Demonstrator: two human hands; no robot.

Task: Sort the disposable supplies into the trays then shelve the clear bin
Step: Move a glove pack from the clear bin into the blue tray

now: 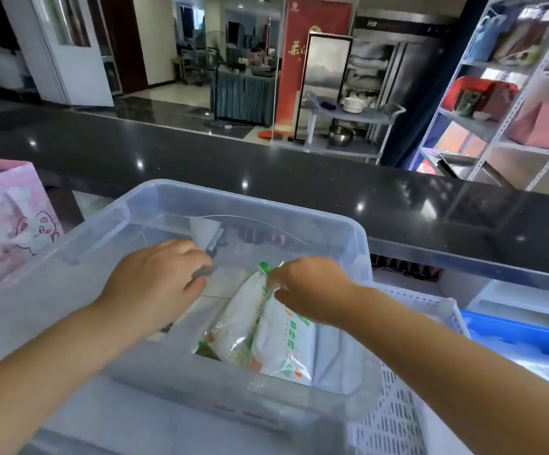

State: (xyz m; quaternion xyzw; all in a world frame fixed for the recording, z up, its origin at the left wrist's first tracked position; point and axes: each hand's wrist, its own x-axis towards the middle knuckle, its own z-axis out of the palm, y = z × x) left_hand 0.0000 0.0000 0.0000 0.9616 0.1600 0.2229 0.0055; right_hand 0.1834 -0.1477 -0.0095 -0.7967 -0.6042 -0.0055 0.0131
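Note:
A large clear plastic bin [358, 238] fills the middle of the view, and both my hands are inside it. My left hand [158, 284] is closed around a small clear packet with a dark utensil [212, 246] near the bin's far side. My right hand [309, 290] pinches the top corner of a white and green plastic package [279, 343], which lies tilted on the bin's floor over another packet [233, 326]. To the right stand a white slotted tray [407, 405] and a blue tray [526, 336].
A pink gift bag with a cartoon rabbit [10, 224] stands at the left. A dark glossy counter [266, 165] runs across behind the bin. A white metal shelf rack [509, 93] with boxes and bags rises at the far right.

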